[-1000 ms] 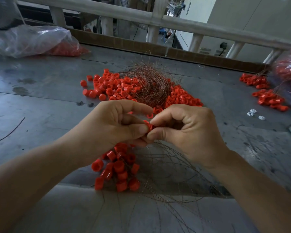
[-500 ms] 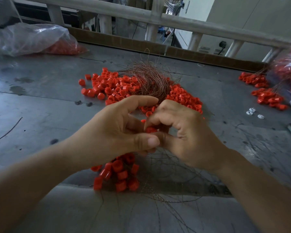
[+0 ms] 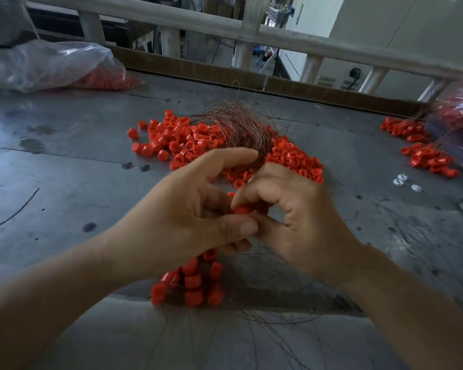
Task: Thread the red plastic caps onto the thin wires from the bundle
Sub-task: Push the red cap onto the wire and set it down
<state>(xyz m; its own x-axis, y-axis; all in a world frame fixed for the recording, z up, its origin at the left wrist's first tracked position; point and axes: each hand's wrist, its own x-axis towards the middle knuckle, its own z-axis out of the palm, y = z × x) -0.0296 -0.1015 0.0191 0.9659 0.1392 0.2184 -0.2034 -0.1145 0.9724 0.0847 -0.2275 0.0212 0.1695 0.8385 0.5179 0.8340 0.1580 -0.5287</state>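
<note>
Both hands meet just on the near side of the wire bundle (image 3: 238, 129), with a single red cap (image 3: 242, 209) between them. The right hand (image 3: 300, 217) has forefinger and thumb curled round it. The left hand (image 3: 182, 217) pinches it from below with the thumb, its lower fingers curled under and its forefinger stretched toward the bundle. The strand being fed is too fine to make out among the fingers, so I cannot say whether its tip is through yet. To me this looks like the threading step itself, the cap being worked onto a wire. Nearer than the bundle, under the left hand, sits a cluster of strung caps (image 3: 195, 284). The loose caps (image 3: 177, 140) lie heaped against the bundle's left and right sides. Next, I'd reckon, the cap wants sliding down to join that cluster — then a fresh one picked from the heap, without snagging stray strands.
</note>
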